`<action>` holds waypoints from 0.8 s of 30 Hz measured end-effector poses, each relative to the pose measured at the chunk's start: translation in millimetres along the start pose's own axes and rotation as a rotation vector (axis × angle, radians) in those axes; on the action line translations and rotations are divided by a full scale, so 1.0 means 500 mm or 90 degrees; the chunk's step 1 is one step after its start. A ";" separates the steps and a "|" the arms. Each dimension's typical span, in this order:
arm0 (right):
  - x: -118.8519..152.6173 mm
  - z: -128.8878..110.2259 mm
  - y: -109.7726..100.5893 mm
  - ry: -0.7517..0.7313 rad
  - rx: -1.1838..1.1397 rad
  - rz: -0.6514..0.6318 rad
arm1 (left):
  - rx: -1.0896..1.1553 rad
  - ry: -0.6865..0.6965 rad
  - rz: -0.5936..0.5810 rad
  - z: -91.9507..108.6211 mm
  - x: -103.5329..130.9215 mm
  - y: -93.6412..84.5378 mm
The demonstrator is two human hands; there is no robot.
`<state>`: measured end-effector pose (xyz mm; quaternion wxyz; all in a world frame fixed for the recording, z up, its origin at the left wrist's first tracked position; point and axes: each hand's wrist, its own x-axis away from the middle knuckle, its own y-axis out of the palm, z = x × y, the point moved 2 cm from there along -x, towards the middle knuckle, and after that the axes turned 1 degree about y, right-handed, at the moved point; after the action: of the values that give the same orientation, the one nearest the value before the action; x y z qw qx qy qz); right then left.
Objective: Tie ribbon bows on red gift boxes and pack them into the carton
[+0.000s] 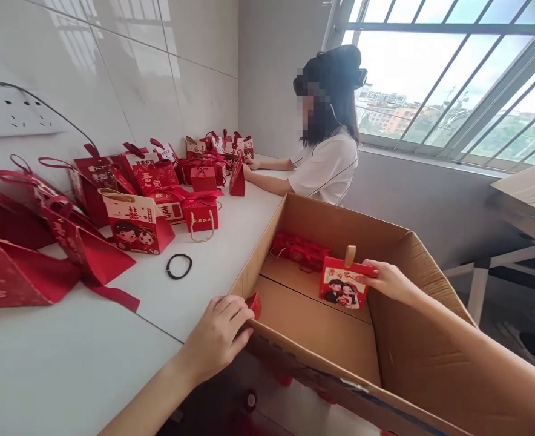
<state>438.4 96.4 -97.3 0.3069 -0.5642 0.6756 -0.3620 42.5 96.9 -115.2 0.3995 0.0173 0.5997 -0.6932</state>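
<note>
My right hand [392, 281] pinches the upper right edge of a red candy gift box [344, 284] with a cartoon couple and a tan strap. That box is upright inside a large cardboard box [313, 357]. With fingers curled together, my left hand [222, 330] grips the near left corner of the cardboard box. A small red piece [255, 306] shows beside its fingertips, and what it belongs to is hidden. Several red boxes with ribbons [301, 251] lie against the far left wall inside the carton.
Many red gift boxes [134, 221] stand along the wall on the white table [68, 369]. A black hair band [179, 266] lies near them. At the table's far end, another person [326, 157] has a hand on a red box [237, 178]. A barred window [431, 79] is behind.
</note>
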 end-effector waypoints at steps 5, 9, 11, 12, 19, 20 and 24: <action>-0.039 0.053 0.123 -0.064 -0.054 -0.253 | 0.006 0.017 0.023 0.005 -0.007 -0.002; -0.065 0.064 0.213 -0.096 -0.089 -0.306 | -0.013 0.034 0.017 0.005 -0.005 0.000; -0.077 0.060 0.250 -0.106 -0.115 -0.335 | -0.020 0.038 0.015 0.005 -0.003 0.001; -0.082 0.056 0.267 -0.112 -0.130 -0.350 | -0.023 0.039 0.015 0.005 -0.002 0.001; -0.079 -0.012 0.376 -0.185 -0.190 -0.455 | -0.036 0.030 0.007 0.007 -0.003 0.003; -0.072 -0.022 0.394 -0.193 -0.194 -0.464 | -0.037 0.028 0.006 0.008 -0.003 0.002; -0.031 -0.054 0.459 -0.206 -0.209 -0.427 | -0.052 0.020 0.016 0.014 -0.002 0.006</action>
<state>294.9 138.6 -274.3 0.1801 -0.8445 0.4458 -0.2360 47.8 91.6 -115.2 0.3991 0.0193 0.6336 -0.6625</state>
